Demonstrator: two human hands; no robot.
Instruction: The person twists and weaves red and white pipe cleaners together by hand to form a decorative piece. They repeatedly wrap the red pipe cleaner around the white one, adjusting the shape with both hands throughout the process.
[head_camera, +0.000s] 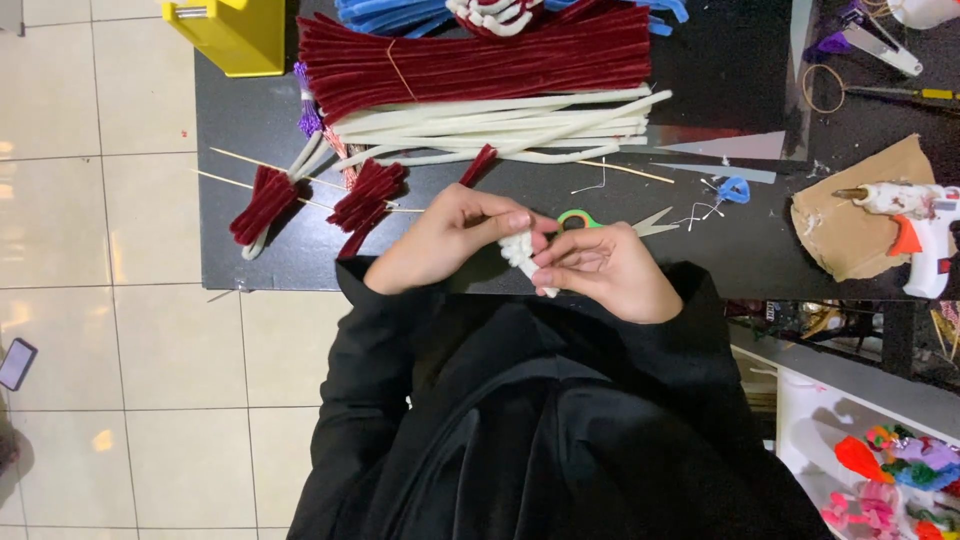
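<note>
A person in black sleeves holds a small white fuzzy stick (521, 252) with both hands, just above the near edge of the black desk (250, 240). The left hand (440, 240) is closed around the top of the white fuzzy stick, with its fingers (505, 222) pinching it. The right hand (605, 272) grips the lower part, and its fingers (552, 277) are curled onto it. The two hands are touching each other around the stick.

Just behind the hands lie scissors with a green handle (580, 218), partly hidden. Farther back on the desk is a big bundle of dark red fuzzy sticks (470, 60), and just in front of it a pile of long white fuzzy sticks (500, 125). To the left are small folded dark red pieces (365, 197) lying on thin wooden skewers (250, 160). On the right, a white glue gun (915, 215) rests on a piece of brown cardboard (850, 235). A yellow box (235, 35) stands at the back left corner.
</note>
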